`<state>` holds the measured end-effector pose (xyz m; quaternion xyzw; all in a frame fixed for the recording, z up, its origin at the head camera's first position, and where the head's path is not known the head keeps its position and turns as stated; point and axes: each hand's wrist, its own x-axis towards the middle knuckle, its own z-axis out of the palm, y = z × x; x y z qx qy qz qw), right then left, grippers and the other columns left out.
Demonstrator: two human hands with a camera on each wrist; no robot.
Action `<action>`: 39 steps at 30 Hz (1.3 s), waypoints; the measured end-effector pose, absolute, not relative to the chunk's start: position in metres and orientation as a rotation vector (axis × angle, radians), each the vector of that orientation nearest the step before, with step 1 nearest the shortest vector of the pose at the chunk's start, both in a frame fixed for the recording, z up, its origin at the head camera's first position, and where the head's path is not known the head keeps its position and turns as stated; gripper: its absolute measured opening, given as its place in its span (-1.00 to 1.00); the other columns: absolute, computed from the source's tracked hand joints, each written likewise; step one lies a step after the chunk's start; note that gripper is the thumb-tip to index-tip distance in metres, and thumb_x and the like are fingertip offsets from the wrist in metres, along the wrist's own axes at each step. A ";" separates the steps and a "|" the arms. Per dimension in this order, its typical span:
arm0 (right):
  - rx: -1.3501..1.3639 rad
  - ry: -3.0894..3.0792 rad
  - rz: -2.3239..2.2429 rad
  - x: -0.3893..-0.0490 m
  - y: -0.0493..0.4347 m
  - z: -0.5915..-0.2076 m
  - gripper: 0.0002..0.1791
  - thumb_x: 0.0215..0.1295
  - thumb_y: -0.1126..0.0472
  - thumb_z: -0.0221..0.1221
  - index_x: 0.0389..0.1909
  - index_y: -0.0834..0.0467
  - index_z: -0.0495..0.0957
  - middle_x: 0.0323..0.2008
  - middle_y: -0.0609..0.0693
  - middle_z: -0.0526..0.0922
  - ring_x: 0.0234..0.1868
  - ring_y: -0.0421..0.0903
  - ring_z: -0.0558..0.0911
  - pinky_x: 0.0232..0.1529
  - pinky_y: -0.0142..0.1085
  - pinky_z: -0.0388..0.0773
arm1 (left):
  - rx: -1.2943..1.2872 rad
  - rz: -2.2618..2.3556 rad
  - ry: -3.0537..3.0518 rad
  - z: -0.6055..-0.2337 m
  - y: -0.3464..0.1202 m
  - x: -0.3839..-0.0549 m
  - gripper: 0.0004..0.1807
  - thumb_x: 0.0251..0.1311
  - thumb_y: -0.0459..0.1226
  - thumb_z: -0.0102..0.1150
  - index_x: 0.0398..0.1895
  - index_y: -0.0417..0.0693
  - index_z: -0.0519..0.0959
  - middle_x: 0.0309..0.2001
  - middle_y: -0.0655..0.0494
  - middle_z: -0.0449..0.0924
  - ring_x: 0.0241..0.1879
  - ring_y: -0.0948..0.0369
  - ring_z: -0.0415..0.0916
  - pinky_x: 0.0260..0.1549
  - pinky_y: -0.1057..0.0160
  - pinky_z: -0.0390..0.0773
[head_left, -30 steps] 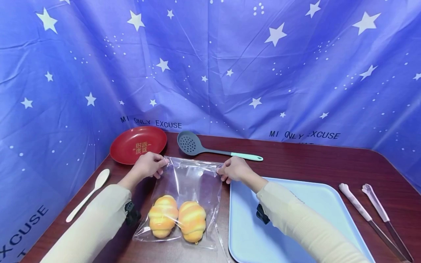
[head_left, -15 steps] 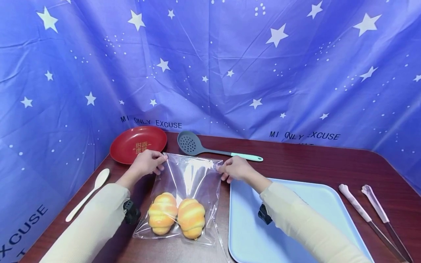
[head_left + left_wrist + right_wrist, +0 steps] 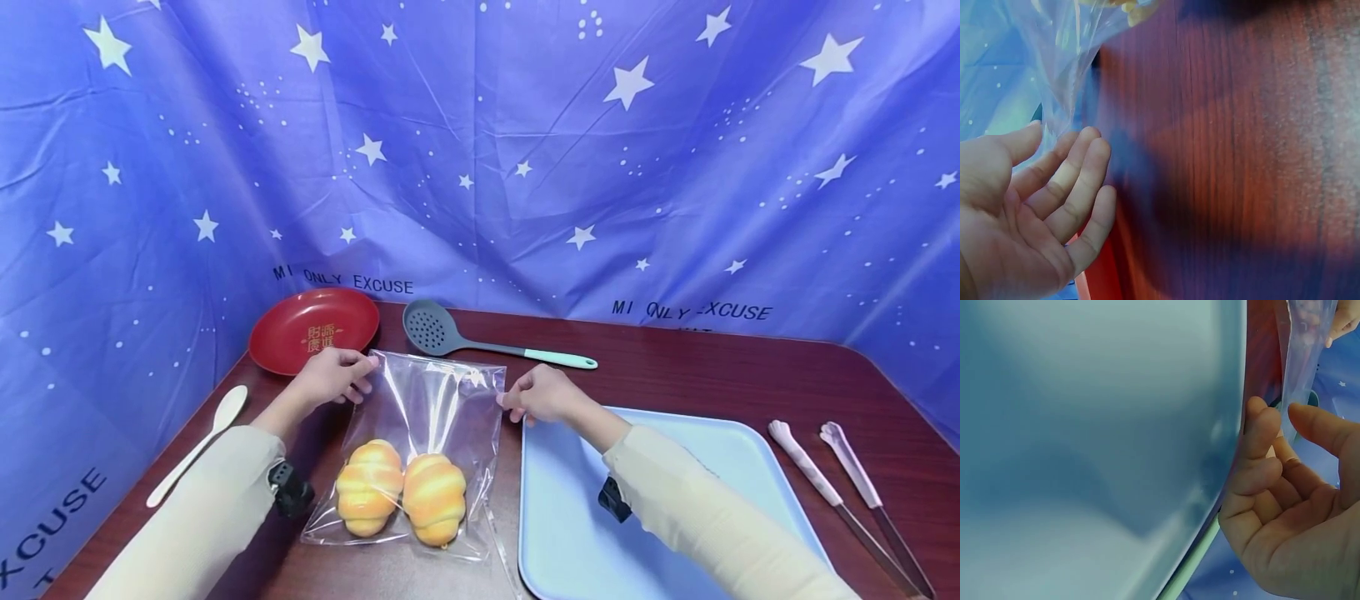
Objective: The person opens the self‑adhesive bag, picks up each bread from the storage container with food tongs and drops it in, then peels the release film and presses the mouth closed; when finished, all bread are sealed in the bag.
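Observation:
A clear plastic bag (image 3: 454,402) lies on the table, two golden bread rolls (image 3: 370,487) side by side in its lower part. My left hand (image 3: 330,377) is at the bag's top left corner, the thumb tip overlapping the edge. In the left wrist view the thumb and fingers stand apart, relaxed, with the film showing in the gap. My right hand (image 3: 542,393) is at the upper right edge of the bag, over the tray's corner. In the right wrist view its fingers curl loosely, and a gap separates thumb and fingers beside the bag's edge.
A light blue tray (image 3: 570,508) is right of the bag, under the right forearm. Serving tongs (image 3: 862,492) lie at far right. A red plate (image 3: 277,333), a grey skimmer (image 3: 442,337) with a mint handle and a cream spoon (image 3: 206,437) lie behind and left.
The bag's upper film has risen and tautened, then stayed put. My right hand has shifted down and right off the bag's corner; my left has eased slightly down and left.

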<state>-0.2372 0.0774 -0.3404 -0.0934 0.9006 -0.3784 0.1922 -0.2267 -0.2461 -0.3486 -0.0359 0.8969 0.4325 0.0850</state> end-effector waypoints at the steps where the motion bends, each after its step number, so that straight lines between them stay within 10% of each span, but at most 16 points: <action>1: -0.280 2.524 -1.067 -0.237 0.077 -0.341 -0.79 0.36 0.14 0.30 -0.35 0.18 0.79 -0.56 -0.04 0.70 -0.60 -0.19 0.58 -0.34 -0.35 0.49 | -0.106 1.290 2.664 -0.349 -0.246 -0.226 -0.61 0.51 -0.14 0.09 0.05 -0.34 0.62 -0.37 -0.04 0.71 -0.40 0.12 0.70 -0.31 0.17 0.67; 26: -0.424 2.614 -1.006 -0.223 0.108 -0.325 -0.76 0.44 0.07 0.23 -0.32 0.14 0.73 -0.51 0.03 0.67 -0.49 -0.05 0.62 -0.44 -0.30 0.38 | 0.052 0.907 2.923 -0.324 -0.247 -0.217 -0.62 0.47 -0.14 0.11 0.05 -0.29 0.63 -0.44 0.06 0.68 -0.44 0.17 0.66 -0.18 0.04 0.62; 39: -0.613 2.925 -0.926 -0.202 0.179 -0.284 -0.77 0.44 0.04 0.24 -0.15 0.09 0.75 -0.25 -0.09 0.75 -0.24 -0.13 0.67 -0.18 -0.16 0.57 | 0.192 0.685 3.216 -0.292 -0.240 -0.211 -0.65 0.43 -0.11 0.15 0.07 -0.13 0.69 -0.01 -0.17 0.72 0.06 -0.27 0.58 0.03 -0.41 0.44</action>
